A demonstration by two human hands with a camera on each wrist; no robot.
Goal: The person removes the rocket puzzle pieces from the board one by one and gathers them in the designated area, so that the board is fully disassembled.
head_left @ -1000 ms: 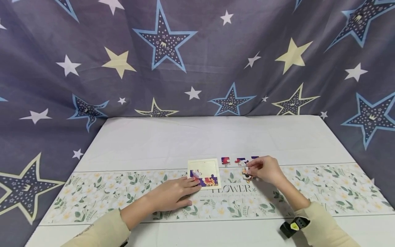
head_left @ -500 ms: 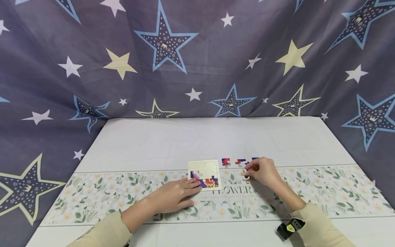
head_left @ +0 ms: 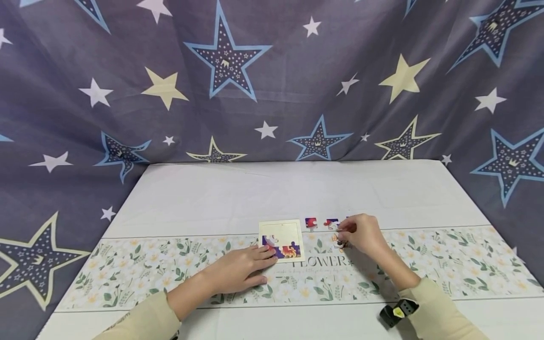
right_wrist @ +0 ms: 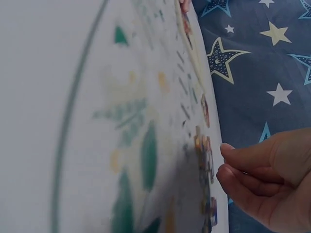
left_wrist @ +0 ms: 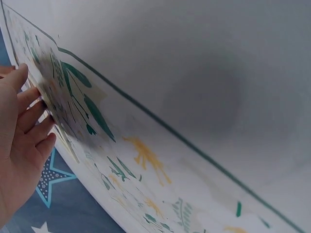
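Observation:
My left hand (head_left: 244, 267) lies flat with its fingertips on the lower left corner of a cream puzzle tray (head_left: 280, 222). Fitted jigsaw pieces (head_left: 291, 250) fill the tray's bottom and lower left. In the left wrist view the fingers of the left hand (left_wrist: 24, 121) extend to the tray's edge. To the tray's right, my right hand (head_left: 363, 233) hovers over a loose jigsaw piece with a black, white and orange picture (head_left: 338, 242), partly covering it. The right wrist view shows the thumb and index finger of the right hand (right_wrist: 262, 174) slightly apart, nothing visible between them.
A red and purple jigsaw piece (head_left: 311, 223) and a purple and white one (head_left: 331, 224) lie in a row right of the tray. Another piece (head_left: 348, 218) is mostly hidden behind the right hand. A floral tablecloth (head_left: 140, 269) covers the table; a star-patterned curtain (head_left: 272, 108) stands behind.
My right hand has shifted slightly left and now covers more of the back right piece. The left hand and the tray stay in place.

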